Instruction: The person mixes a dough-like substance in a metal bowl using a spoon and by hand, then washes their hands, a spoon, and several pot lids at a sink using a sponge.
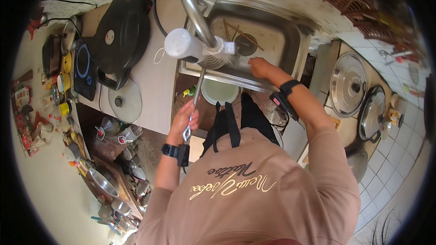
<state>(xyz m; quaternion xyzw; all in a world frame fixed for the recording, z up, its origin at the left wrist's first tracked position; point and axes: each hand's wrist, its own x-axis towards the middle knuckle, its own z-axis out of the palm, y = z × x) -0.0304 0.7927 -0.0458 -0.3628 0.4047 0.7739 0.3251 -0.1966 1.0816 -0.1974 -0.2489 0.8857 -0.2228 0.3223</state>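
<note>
My left hand point(185, 119) grips the metal handle of a slotted kitchen utensil point(197, 90). Its slotted head is under the tap, partly hidden by the white electric faucet point(180, 45), which has a curved steel spout. My right hand point(261, 68) is over the front part of the stainless steel sink point(287, 46), to the right of the utensil's head. Its fingers are curled, and whether they hold something cannot be seen. Several chopsticks point(243, 34) lie in the basin across a dark round thing point(246, 45), possibly the drain.
Left on the counter are a black electric griddle point(124, 37), a glass lid point(125, 100) and an induction cooker point(83, 66). A bucket of cloudy water point(220, 92) stands below the sink's front edge. To the right, a large metal lid point(349, 85) and a lidded pan point(372, 115) sit by a tiled wall.
</note>
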